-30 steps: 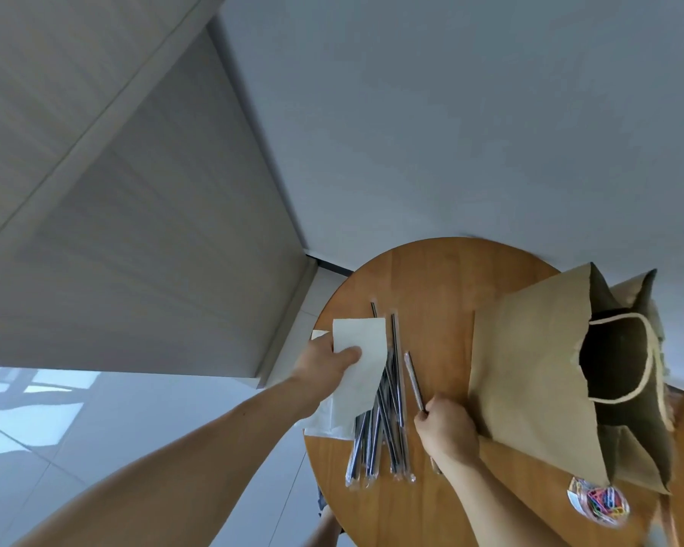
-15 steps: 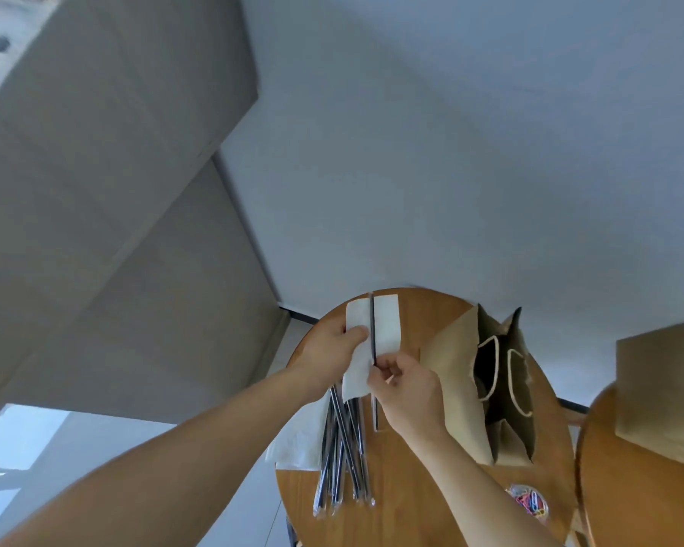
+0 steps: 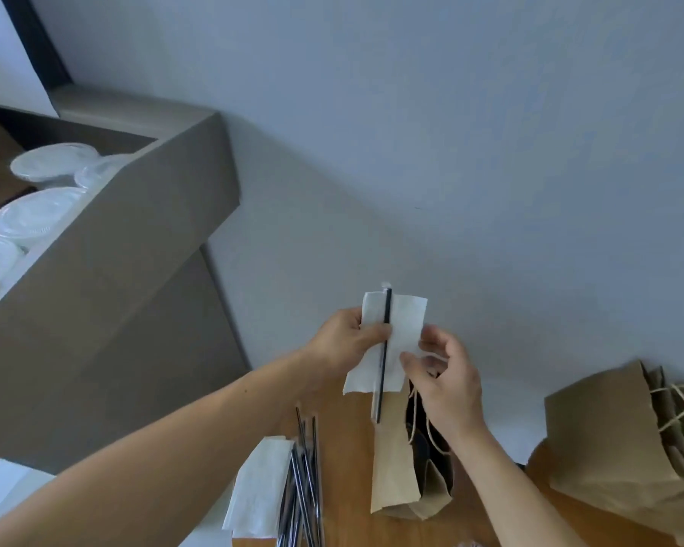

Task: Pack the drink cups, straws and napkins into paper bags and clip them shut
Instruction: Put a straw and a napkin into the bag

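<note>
My left hand (image 3: pixel 344 339) pinches a white napkin (image 3: pixel 401 329) and a wrapped black straw (image 3: pixel 384 349) together, held up above the round wooden table (image 3: pixel 352 519). The straw lies upright across the napkin. My right hand (image 3: pixel 447 380) hovers just to the right with fingers loosely curled, touching the napkin's edge and holding nothing. Below it an open paper bag (image 3: pixel 395 471) with cord handles lies on the table. More wrapped straws (image 3: pixel 305 479) and a pile of napkins (image 3: pixel 259 487) lie at the table's left. Lidded clear cups (image 3: pixel 36 211) stand on the ledge at far left.
A second paper bag (image 3: pixel 616 440) lies on another wooden table at the right. A grey-brown counter wall (image 3: pixel 107 294) rises at the left, close to the table. A plain pale wall fills the background.
The view has tilted up and the cups have come into sight. My right hand has let go of the straw, which my left hand now pinches against the napkin.
</note>
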The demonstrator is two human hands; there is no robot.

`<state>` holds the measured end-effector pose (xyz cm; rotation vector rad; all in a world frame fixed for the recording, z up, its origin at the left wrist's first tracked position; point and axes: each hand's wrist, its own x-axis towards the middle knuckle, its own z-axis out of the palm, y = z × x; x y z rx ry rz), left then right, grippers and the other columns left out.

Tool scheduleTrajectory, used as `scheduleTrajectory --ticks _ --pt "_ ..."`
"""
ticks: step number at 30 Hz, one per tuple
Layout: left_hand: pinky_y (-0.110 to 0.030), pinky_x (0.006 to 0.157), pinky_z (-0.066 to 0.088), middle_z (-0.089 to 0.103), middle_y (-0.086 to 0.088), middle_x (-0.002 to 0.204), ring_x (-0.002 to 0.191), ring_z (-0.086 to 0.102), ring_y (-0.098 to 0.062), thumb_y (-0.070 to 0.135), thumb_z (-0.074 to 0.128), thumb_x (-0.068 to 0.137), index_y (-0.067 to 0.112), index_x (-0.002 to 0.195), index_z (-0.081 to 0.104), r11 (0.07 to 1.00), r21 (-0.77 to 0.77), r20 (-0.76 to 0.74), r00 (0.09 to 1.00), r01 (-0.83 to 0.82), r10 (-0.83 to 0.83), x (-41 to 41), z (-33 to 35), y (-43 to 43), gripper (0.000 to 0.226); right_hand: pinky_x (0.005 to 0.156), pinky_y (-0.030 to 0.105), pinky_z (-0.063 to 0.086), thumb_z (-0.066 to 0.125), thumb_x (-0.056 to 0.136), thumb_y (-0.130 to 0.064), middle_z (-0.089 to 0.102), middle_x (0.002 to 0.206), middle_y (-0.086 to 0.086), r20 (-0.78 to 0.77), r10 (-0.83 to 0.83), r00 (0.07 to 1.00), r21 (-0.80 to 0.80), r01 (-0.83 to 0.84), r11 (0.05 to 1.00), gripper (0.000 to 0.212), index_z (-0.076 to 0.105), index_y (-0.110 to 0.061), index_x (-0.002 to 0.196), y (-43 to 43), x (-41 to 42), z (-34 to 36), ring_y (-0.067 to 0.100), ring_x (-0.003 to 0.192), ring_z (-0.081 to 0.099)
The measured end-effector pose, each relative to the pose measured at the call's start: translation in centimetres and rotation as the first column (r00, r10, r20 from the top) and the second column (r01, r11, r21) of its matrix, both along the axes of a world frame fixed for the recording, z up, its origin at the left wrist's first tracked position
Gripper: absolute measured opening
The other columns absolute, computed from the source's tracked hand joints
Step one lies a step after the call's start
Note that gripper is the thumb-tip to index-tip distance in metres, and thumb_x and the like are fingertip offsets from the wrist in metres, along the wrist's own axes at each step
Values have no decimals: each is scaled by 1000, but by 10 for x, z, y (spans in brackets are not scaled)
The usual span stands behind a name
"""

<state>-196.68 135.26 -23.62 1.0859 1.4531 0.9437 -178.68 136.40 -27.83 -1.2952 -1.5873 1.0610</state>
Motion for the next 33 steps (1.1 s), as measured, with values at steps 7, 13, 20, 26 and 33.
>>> scheduleTrajectory --ticks 7,13,20,26,33 --pt "-49 94 54 71 -13 109 103 68 -33 18 58 99 10 109 66 991 13 73 989 131 -131 43 36 15 16 71 33 58 78 83 -20 76 87 -3 -14 207 978 -113 -208 972 9 74 -17 91 24 39 40 17 83 73" --pt "-47 93 55 69 -17 116 107 66 -35 16 57 99 5 118 63 987 -5 134 978 161 -159 74 33 24 23 74 39 60 77 83 -17 76 85 -4 17 182 983 -120 -178 977 6 74 -16 88 29 66 45 13 79 73" --pt "-28 84 52 58 -6 124 102 60 -19 18 60 95 14 138 48 992 -127 -353 934 3 -48 65 -29 21 45 63 35 54 76 83 -23 71 74 -7 85 -160 983 -54 165 985 14 67 -23 72 67 95 38 16 72 69" --pt "-20 66 45 56 5 111 93 56 -13 49 77 74 20 132 48 824 -542 -452 769 166 -453 69 -121 -19 71 52 16 37 68 88 -19 61 71 -14 128 -206 970 -21 211 977 20 57 -23 72 95 56 2 4 66 58" --pt "-35 73 59 65 -4 82 80 71 -23 43 57 90 12 95 66 892 -447 -461 872 -64 -168 91 -142 -19 33 52 10 32 59 92 -17 63 85 0 366 -46 929 -49 69 996 9 62 -9 94 77 16 -55 18 75 57"
